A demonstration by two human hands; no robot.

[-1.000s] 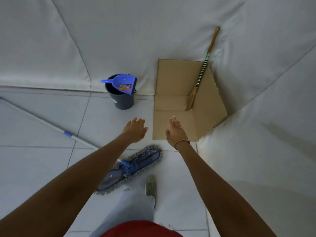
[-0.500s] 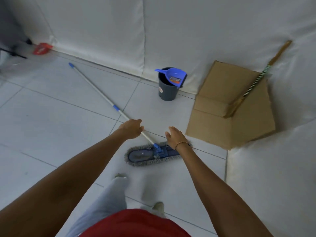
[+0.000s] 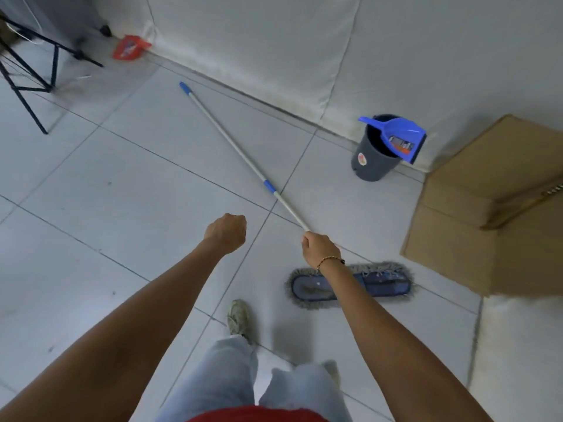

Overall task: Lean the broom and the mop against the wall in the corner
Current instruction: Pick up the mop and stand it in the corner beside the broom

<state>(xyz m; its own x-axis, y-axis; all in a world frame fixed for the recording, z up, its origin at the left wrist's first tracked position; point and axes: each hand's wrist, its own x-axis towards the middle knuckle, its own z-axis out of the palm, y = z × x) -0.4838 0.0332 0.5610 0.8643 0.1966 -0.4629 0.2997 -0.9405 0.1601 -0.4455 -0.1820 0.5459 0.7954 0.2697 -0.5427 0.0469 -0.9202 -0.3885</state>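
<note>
The mop lies on the tiled floor: its silver pole with blue fittings runs up-left, and its flat blue head with grey fringe rests by my feet. My right hand is closed around the lower end of the pole, just above the head. My left hand hovers to the left of the pole, fingers curled, holding nothing. The broom leans in the corner at the right edge, its bristles on the cardboard; most of its handle is out of frame.
A dark bucket with a blue dustpan in it stands against the white cloth-covered wall. A black tripod and a red bag are at the far left. My shoe is below the hands.
My view has swung left, pushing the cardboard and broom to the right edge. My right hand has closed on the mop pole, and my left hand has curled shut beside it.
</note>
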